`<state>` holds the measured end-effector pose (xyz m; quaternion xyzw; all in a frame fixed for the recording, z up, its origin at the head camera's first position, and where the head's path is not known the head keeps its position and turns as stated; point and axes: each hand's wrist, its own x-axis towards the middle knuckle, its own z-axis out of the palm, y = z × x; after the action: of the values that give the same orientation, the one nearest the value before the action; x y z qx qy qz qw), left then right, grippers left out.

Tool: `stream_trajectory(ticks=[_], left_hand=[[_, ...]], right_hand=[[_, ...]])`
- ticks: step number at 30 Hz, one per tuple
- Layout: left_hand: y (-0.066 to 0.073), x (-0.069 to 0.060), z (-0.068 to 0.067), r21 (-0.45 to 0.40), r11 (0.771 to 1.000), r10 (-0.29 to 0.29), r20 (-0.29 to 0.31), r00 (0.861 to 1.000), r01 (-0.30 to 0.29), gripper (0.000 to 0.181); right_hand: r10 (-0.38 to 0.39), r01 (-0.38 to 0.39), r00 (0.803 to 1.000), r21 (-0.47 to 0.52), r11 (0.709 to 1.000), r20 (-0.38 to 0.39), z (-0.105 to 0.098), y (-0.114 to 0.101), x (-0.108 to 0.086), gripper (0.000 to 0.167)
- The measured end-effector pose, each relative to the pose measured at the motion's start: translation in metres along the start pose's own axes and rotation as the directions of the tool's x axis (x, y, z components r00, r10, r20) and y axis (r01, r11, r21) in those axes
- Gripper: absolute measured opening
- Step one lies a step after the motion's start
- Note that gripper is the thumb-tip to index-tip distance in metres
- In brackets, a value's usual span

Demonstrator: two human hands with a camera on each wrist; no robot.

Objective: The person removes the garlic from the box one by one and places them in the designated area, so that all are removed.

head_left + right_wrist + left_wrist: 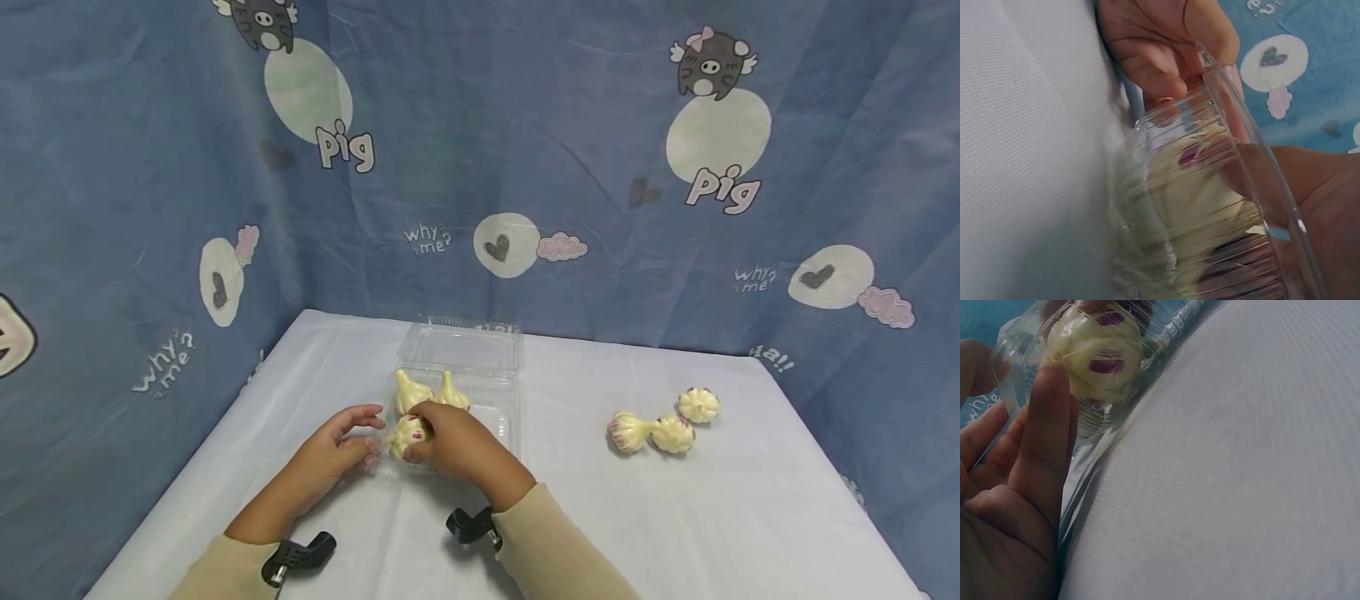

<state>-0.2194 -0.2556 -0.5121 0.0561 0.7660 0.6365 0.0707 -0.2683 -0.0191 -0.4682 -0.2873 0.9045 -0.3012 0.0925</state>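
Note:
A clear plastic clamshell box (504,417) lies on the table with its lid folded back. Inside it, my right hand (457,442) grips a garlic bulb (408,435) between thumb and fingers at the front left corner. Two more garlic bulbs (412,393) sit behind it in the box, stems up. At the box's left side is my left hand (333,454), its fingers loosely extended and holding nothing. In the left wrist view, the left fingertips (1050,387) lie against or very near the clear wall; the gripped bulb's purple marks show through.
To the right on the white cloth lie three more garlic bulbs (673,433), two touching and one just behind. The raised lid (461,346) reaches the table's back edge. A blue patterned curtain (465,167) hangs behind and along the sides.

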Motion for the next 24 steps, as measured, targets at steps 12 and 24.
stream_trajectory(ticks=[12, 24], left_hand=[[0.001, 0.0, 0.0, 0.0, 1.0, -0.014, -0.004, 1.0, 0.014, 0.054], [-0.001, 0.002, 0.0, 0.004, 1.0, -0.003, -0.005, 1.0, 0.003, 0.054]], right_hand=[[-0.012, 0.012, 1.0, -0.014, 1.0, -0.024, -0.009, -0.004, -0.007, 0.055], [-0.018, 0.022, 0.999, 0.112, 0.993, -0.036, -0.02, -0.004, -0.02, 0.057]])
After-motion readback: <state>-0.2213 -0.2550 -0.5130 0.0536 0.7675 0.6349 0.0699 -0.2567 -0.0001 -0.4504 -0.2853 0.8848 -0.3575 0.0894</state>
